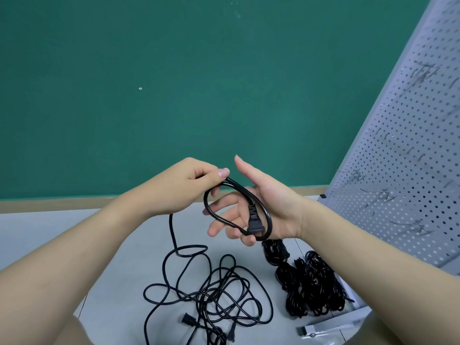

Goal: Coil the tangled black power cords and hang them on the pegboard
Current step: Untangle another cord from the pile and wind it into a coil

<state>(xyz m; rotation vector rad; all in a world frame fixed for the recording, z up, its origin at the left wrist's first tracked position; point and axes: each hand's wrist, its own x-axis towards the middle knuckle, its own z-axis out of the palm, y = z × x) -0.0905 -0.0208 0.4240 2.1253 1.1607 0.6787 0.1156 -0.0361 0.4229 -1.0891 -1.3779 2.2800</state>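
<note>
**First loop of black cord wound around the right hand**

Seen from the head camera, above a pale grey floor [119,235] backed by a green wall [174,83] with a tan baseboard strip along its foot.

Left hand [189,188]: fingers curled, thumb and forefinger pinching the black power cord [171,230] at the top of a small loop. Right hand [251,207]: palm turned inward, fingers straight and spread, thumb pointing up; not closed on anything, serving as a form with the loop laid around it. Plug [254,224] of that cord resting against the right palm, near the heel of the hand, prongs end down.

From the left hand's pinch, the cord dropping straight down to the floor and running into a loose tangle of cords [211,295], spread in wide overlapping loops. Two more plug ends lying at the near edge of that tangle, low in the picture.

To the right of the tangle, just apart from it, a denser heap of bundled black cords [311,287], partly hidden behind the right forearm.

White pegboard [403,170] standing tilted at the far right, metal hooks [358,175] sticking out of its holes; nothing hanging on the hooks in view. No box, bin or tray holding any cord: all loose on the floor.
</note>
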